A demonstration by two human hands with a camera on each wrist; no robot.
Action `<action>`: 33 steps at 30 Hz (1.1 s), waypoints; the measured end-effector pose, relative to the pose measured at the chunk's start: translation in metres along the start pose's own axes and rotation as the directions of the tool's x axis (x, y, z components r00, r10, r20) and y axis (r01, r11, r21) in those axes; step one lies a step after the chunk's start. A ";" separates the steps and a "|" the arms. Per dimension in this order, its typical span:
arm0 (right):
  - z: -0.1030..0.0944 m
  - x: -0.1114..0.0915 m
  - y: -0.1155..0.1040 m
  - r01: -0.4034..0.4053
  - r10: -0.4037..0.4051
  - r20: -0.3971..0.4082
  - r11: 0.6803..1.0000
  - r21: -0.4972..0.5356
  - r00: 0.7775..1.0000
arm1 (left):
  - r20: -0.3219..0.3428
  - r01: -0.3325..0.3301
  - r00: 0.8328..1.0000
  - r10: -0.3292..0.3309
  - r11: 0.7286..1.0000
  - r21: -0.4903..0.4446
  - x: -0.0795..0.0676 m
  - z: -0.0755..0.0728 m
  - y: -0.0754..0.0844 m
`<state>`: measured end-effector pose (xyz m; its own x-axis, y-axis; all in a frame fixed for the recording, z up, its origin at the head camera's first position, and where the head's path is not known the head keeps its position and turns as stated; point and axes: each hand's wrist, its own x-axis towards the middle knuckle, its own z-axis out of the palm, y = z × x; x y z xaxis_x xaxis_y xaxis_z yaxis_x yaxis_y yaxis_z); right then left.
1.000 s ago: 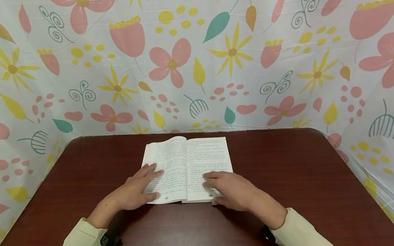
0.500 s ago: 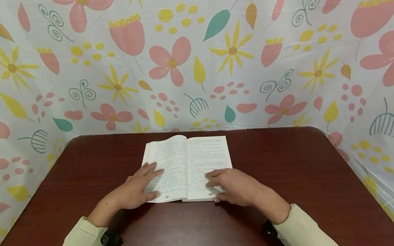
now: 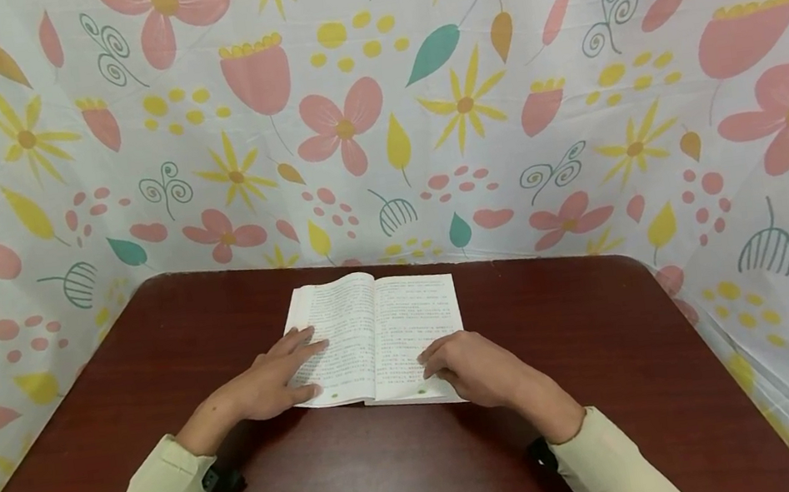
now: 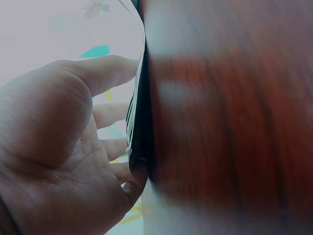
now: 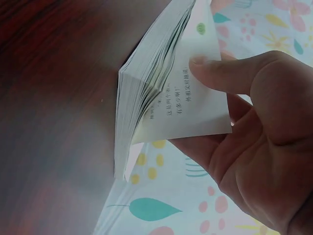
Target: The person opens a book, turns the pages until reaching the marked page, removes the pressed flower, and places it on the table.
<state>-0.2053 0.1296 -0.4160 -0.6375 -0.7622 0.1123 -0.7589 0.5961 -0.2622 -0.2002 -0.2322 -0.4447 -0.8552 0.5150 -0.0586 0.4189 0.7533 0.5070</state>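
An open book (image 3: pixel 344 320) with printed pages lies on the dark wooden table. My left hand (image 3: pixel 270 385) rests on its left page, fingers spread; in the left wrist view the thumb (image 4: pixel 110 73) reaches the pages' edge. At the lower right corner of the book is my right hand (image 3: pixel 483 368). Seen from the right wrist, this hand (image 5: pixel 274 112) pinches a page (image 5: pixel 205 103) between thumb and fingers. That page's corner is lifted off the thick stack of pages (image 5: pixel 146 83). In the head view the right thumb is hidden.
The reddish-brown table (image 3: pixel 563 315) extends on both sides of the book. Behind it and along its sides hangs a white sheet (image 3: pixel 388 196) printed with flowers and leaves. The book lies close to the table's far edge.
My right hand has drawn back slightly to the right, its fingers now more bent at the page's corner. The left hand and the book have stayed in place.
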 end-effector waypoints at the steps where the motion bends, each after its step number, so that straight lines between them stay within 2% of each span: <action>1: 0.000 0.000 0.000 0.004 -0.004 -0.011 1.000 -0.002 1.000 | -0.001 0.000 1.000 0.000 1.000 0.000 0.000 0.000 0.000; 6: 0.002 0.001 0.001 -0.044 0.043 -0.079 0.999 -0.010 0.996 | -0.005 0.002 1.000 -0.002 1.000 0.008 0.000 0.001 0.000; 10: 0.002 0.001 0.004 -0.174 0.177 -0.158 0.984 0.029 0.971 | -0.004 0.001 1.000 -0.001 1.000 0.006 0.000 0.002 0.000; 14: 0.002 0.002 0.009 -0.261 0.297 -0.242 0.950 0.171 0.924 | 0.001 -0.005 1.000 0.005 1.000 -0.002 0.000 0.001 0.000; 16: 0.002 0.003 0.011 -0.253 0.327 -0.275 0.928 0.273 0.904 | 0.003 -0.008 1.000 0.008 1.000 -0.006 -0.001 0.001 0.001; 18: 0.004 0.004 0.009 -0.228 0.351 -0.274 0.890 0.394 0.895 | 0.003 -0.008 1.000 0.009 1.000 -0.009 -0.001 0.000 0.001; 20: 0.005 0.006 0.006 -0.197 0.360 -0.242 0.836 0.513 0.901 | 0.000 -0.008 1.000 0.008 1.000 -0.009 -0.001 0.000 0.000; 23: 0.009 0.008 -0.005 -0.154 0.332 -0.180 0.768 0.622 0.926 | -0.012 -0.007 1.000 0.007 1.000 -0.009 0.000 0.001 0.000; 25: 0.011 0.010 -0.013 -0.117 0.279 -0.148 0.747 0.655 0.949 | -0.021 0.008 1.000 -0.009 1.000 -0.026 0.000 0.001 0.000; 30: 0.016 0.012 -0.035 -0.078 0.185 -0.094 0.748 0.659 0.978 | -0.043 0.061 0.997 -0.066 0.993 -0.105 0.002 0.002 -0.001; 33: 0.020 0.011 -0.046 -0.095 0.165 -0.057 0.780 0.618 0.985 | -0.060 0.079 0.994 -0.090 0.983 -0.168 0.004 0.001 -0.003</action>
<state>-0.1748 0.0889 -0.4217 -0.7607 -0.6376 0.1217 -0.4491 0.3815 -0.8079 -0.2044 -0.2317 -0.4475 -0.9063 0.4195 -0.0519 0.2929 0.7119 0.6383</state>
